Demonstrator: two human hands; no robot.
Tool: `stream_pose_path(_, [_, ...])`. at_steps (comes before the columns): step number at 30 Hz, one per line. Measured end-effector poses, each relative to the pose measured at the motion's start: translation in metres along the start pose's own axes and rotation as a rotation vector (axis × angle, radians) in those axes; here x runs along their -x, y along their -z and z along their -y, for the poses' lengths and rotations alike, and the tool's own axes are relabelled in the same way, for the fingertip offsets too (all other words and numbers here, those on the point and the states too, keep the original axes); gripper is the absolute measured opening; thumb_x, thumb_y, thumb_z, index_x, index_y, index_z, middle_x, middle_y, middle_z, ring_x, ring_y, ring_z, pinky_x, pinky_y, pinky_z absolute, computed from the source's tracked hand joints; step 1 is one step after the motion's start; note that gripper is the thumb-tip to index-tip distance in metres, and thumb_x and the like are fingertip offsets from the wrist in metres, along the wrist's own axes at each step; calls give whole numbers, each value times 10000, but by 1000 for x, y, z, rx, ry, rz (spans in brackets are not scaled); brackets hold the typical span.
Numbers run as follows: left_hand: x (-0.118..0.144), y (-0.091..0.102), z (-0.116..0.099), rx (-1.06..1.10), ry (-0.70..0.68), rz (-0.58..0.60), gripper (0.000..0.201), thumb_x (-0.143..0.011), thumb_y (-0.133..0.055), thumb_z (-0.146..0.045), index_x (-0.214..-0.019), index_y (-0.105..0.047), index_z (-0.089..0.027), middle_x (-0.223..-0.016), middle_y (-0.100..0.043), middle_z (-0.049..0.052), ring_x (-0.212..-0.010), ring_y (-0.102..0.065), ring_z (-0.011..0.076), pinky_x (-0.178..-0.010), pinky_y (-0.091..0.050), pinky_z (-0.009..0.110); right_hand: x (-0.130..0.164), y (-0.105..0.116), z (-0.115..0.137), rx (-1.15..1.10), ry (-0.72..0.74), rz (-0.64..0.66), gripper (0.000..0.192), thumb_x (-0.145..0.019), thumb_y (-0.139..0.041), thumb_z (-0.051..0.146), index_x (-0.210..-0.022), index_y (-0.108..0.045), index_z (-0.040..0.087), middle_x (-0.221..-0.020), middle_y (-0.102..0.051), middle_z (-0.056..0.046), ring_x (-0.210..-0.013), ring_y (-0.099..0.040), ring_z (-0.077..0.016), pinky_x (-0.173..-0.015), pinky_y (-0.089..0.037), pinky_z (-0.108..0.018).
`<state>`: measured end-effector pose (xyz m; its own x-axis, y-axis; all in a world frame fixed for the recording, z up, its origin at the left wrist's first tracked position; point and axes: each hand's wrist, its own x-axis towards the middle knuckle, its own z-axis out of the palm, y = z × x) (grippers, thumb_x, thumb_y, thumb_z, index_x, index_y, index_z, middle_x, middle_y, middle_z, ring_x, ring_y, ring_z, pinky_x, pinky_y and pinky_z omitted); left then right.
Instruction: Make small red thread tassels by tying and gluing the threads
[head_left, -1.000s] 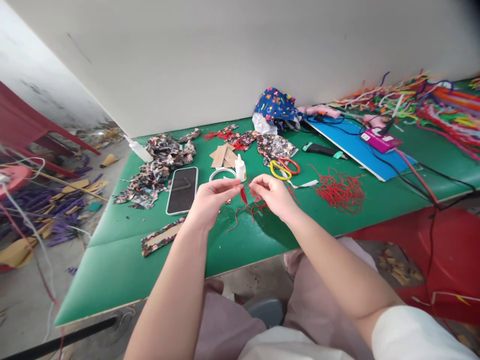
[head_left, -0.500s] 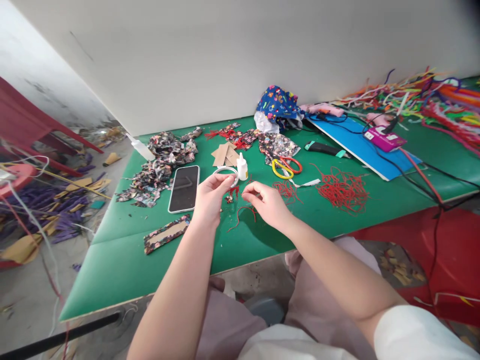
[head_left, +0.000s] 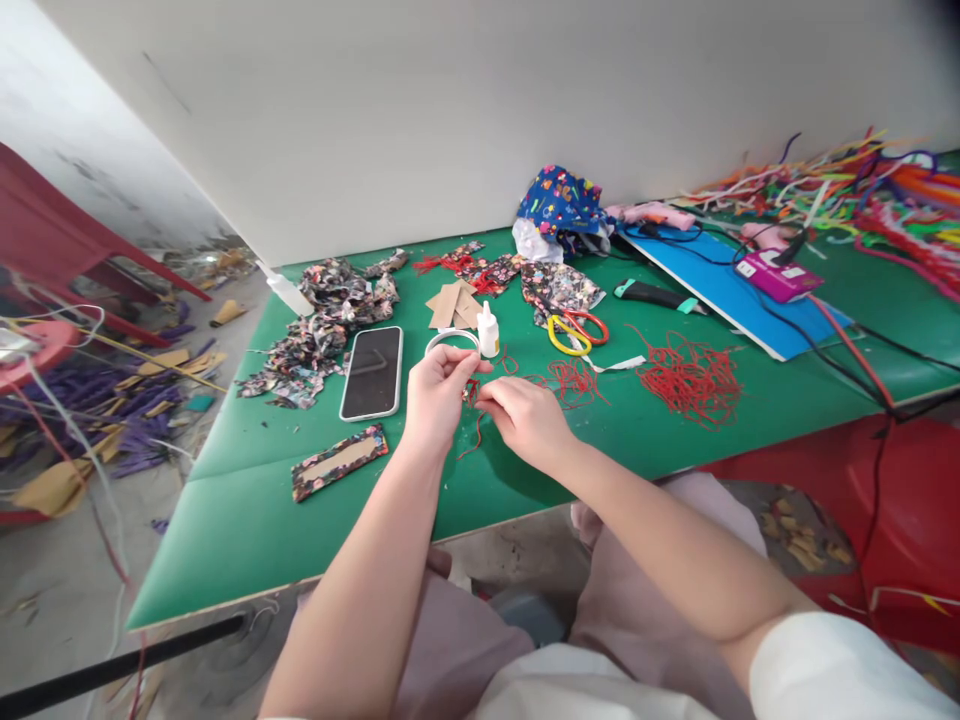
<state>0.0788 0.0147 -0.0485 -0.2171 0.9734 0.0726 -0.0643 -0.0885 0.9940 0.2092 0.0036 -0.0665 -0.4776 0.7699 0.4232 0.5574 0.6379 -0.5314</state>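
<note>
My left hand [head_left: 437,392] is closed in a pinch over the table, thumb against forefinger. What lies between its fingertips is too small to make out, possibly a red cord end. My right hand [head_left: 526,412] is also pinched, its fingertips just right of the left thumb; its hold is hidden. A small floral bit with red strands [head_left: 471,391] shows between the hands, and a loose red cord [head_left: 478,432] runs below it. Just behind the left fingers lies a white ring, like a tape roll [head_left: 441,337], beside a small white glue bottle [head_left: 487,330].
A phone [head_left: 373,373] and a floral-covered card strip [head_left: 339,462] lie left. Dark floral scraps [head_left: 307,340] are behind. Rightward are scissors [head_left: 576,332], red cord piles [head_left: 690,378], a utility knife [head_left: 656,295] and a blue board [head_left: 750,310] with cables.
My right hand has moved left and its fingertips now meet the left hand's. The view has shifted slightly; the things on the table lie as before.
</note>
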Motion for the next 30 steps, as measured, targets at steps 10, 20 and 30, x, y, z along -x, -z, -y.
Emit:
stream_pose_path(10, [2, -2, 3, -85, -3, -6, 109, -714, -632, -248, -714, -574, -156, -613, -653, 4, -542, -575, 104, -502, -407, 210, 2, -6, 2, 92, 22, 38, 186, -903, -399, 226, -842, -567, 174, -831, -652, -69, -803, -586, -182, -691, -411, -278])
stream_pose_path(20, [1, -3, 5, -124, 7, -15, 88, -719, -619, -229, -712, -575, -154, -581, -632, -13, -463, -519, 74, -462, -383, 194, 4, -9, 0, 129, 60, 18, 142, -887, -435, 194, -818, -557, 171, -803, -637, -44, -785, -584, -169, -674, -405, -266])
stream_pose_path(30, [-3, -1, 6, -81, -20, -5, 102, -737, -613, -248, -726, -551, -169, -565, -612, -8, -494, -560, 95, -457, -416, 192, 5, -8, 1, 88, 62, -73, 199, -917, -396, 263, -860, -568, 178, -789, -638, -42, -754, -578, -154, -655, -399, -254])
